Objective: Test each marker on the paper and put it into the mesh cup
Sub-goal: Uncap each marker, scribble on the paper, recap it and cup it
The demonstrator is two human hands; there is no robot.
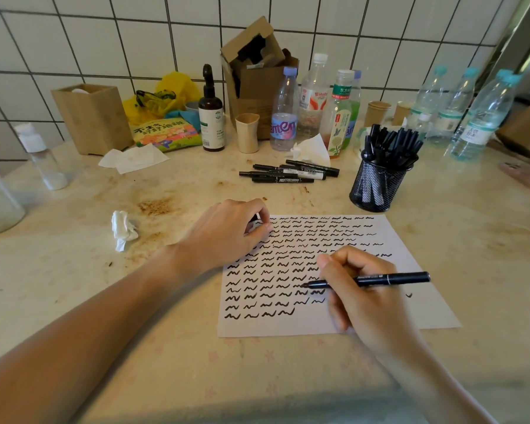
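Surface: pale stone counter (74, 295) under a white tiled wall, stained brown beyond the sheet.
Right hand: the right hand (358, 298) had its fingers curled around a black marker (389, 279), pinching it near the nib, with the barrel's tail pointing out to the grip's right.
Nib: it met the paper (423, 313) just left of the fingertips, at the end of an unfinished row of squiggles.
Doing it well: I judged a short, light wave enough to prove the ink, placed in the bare strip after the last mark, with the heel of the hand kept off the fresh strokes beneath it.
Left hand: the left hand (227, 234), up and left of the grip, rested on the sheet's top corner with curled fingers pinning it; it seemed to pinch something small and pale, perhaps a cap, though I could not tell.
Mesh cup: the mesh cup (377, 185) stood beyond the grip, slightly right, just off the paper's far edge and already crowded with markers.
Waiting markers: a few loose markers (288, 174) lay farther off, beyond the sheet.
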